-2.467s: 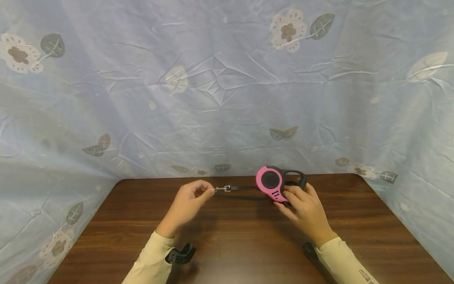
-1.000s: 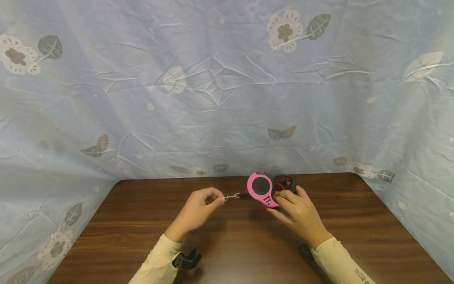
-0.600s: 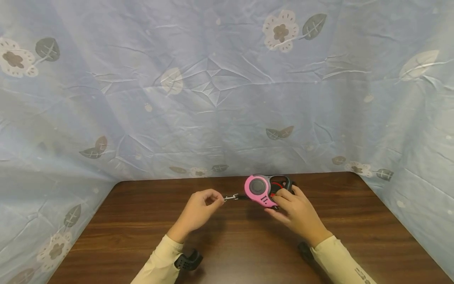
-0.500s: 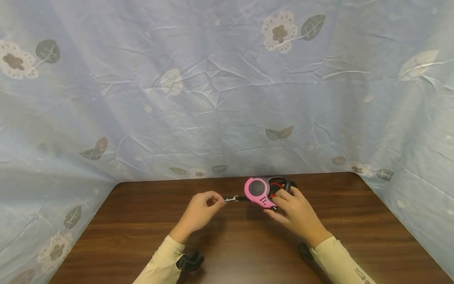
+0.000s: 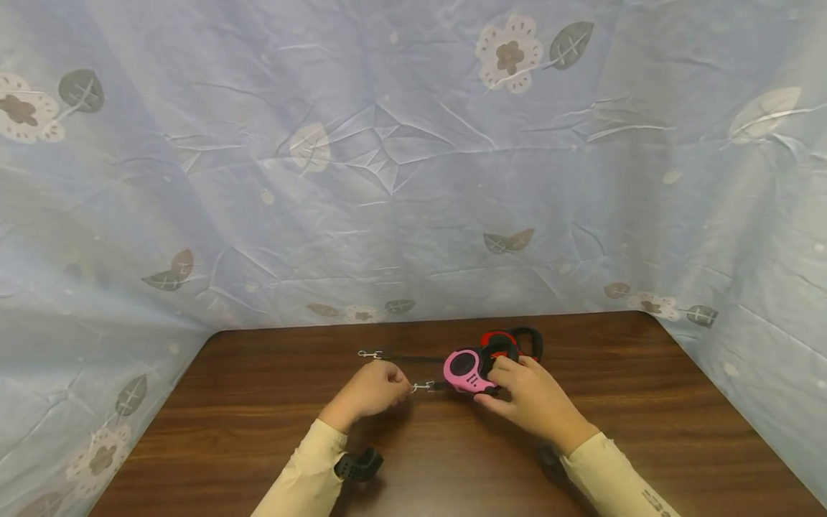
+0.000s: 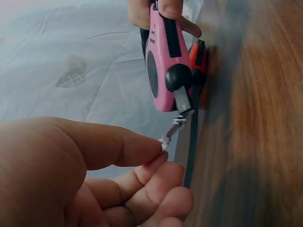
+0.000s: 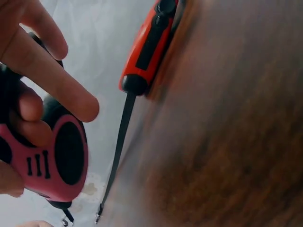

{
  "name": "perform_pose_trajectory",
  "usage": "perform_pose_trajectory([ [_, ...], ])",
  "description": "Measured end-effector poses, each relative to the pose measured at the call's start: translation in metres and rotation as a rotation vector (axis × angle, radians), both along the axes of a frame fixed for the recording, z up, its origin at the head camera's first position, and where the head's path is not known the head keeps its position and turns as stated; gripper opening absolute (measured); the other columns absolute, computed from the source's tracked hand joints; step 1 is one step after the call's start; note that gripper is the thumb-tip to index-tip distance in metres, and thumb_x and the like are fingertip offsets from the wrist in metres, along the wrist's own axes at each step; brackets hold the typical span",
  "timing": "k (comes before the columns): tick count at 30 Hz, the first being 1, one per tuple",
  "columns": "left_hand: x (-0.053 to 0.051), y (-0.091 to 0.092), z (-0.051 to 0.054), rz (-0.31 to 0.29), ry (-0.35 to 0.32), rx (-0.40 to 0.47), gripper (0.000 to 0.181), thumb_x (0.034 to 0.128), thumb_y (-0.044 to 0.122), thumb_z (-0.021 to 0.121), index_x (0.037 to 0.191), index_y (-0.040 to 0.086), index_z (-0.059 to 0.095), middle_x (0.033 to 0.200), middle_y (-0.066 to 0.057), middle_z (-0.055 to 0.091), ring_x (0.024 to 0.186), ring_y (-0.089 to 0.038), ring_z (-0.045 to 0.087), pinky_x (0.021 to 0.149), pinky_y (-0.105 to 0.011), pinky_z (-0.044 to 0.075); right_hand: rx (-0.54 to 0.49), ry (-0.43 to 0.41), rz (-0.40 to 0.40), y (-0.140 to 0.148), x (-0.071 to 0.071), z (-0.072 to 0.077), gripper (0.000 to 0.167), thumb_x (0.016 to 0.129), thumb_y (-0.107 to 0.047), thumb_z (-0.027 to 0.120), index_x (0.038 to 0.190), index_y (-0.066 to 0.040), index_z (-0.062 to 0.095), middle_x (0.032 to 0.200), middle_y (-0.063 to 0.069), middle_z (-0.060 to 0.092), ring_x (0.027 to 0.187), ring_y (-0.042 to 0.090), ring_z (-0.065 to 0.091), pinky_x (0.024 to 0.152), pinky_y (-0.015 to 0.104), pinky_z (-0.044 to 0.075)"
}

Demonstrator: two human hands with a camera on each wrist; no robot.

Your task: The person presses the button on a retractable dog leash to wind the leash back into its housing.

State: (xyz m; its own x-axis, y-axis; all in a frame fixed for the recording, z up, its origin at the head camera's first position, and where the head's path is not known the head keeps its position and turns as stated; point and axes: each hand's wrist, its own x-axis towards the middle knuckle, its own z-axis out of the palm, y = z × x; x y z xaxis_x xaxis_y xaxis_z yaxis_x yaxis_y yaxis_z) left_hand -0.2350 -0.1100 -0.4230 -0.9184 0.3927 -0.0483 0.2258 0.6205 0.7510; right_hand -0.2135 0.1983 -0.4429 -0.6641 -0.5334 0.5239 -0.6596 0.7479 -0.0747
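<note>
My right hand (image 5: 539,398) holds a pink and black retractable dog leash (image 5: 461,365) by its handle side, the round case pointing left. My left hand (image 5: 371,393) pinches the leash's silver metal clip (image 5: 423,386) between thumb and forefinger, as the left wrist view also shows. Only a short length of black strap shows between clip and case. Just behind lies a second, red and black retractable leash (image 7: 147,47), partly hidden by the pink one in the head view. Its black strap (image 5: 413,357) runs left to another silver clip (image 5: 370,354), which neither hand touches.
A dark brown wooden table (image 5: 213,424) lies beneath both hands. Pale blue fabric (image 5: 388,237) with flowers and leaves hangs behind it and at both sides. A black band (image 5: 359,465) sits on the left wrist.
Both hands have brought the pink leash left and nearer to me, and the gap between its clip and case has shortened. The red leash and its clip now show behind it.
</note>
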Motion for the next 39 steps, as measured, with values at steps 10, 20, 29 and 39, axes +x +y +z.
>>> perform_pose_trajectory([
  [10,0.006,0.002,-0.001,-0.014,-0.049,-0.032,0.016,0.0915,0.012,0.064,0.08,0.002,0.071,0.064,0.004,0.058,0.058,-0.011,0.05,0.052,-0.026,0.042,0.064,-0.135,0.037,-0.001,0.004,-0.002,0.029,0.086,-0.045,0.082,0.079,-0.024,0.062,0.08,-0.017,0.044,0.063,-0.001,0.038,0.064,0.023,0.041],
  [20,0.004,-0.001,-0.006,0.007,-0.036,-0.05,0.013,0.0898,0.012,0.066,0.079,0.006,0.071,0.067,0.003,0.061,0.061,-0.012,0.054,0.055,-0.027,0.045,0.038,-0.332,0.109,0.003,0.01,0.005,0.008,0.088,-0.024,0.074,0.091,-0.02,0.068,0.082,-0.017,0.055,0.064,-0.002,0.042,0.058,0.02,0.043],
  [29,0.004,-0.004,-0.008,0.031,-0.018,-0.106,0.02,0.0939,0.016,0.069,0.076,0.008,0.072,0.063,0.004,0.06,0.057,-0.011,0.051,0.053,-0.027,0.043,0.131,-0.419,0.115,0.004,0.01,0.01,0.019,0.09,-0.038,0.08,0.095,-0.02,0.077,0.095,-0.014,0.068,0.082,0.004,0.063,0.075,0.031,0.057],
  [39,0.004,-0.005,-0.011,0.026,-0.011,-0.151,0.021,0.0941,0.018,0.071,0.075,0.009,0.074,0.065,0.005,0.062,0.057,-0.011,0.05,0.054,-0.027,0.042,0.153,-0.464,0.13,0.001,0.01,0.006,0.021,0.085,-0.04,0.084,0.091,-0.021,0.078,0.092,-0.018,0.065,0.082,0.001,0.063,0.073,0.029,0.056],
])
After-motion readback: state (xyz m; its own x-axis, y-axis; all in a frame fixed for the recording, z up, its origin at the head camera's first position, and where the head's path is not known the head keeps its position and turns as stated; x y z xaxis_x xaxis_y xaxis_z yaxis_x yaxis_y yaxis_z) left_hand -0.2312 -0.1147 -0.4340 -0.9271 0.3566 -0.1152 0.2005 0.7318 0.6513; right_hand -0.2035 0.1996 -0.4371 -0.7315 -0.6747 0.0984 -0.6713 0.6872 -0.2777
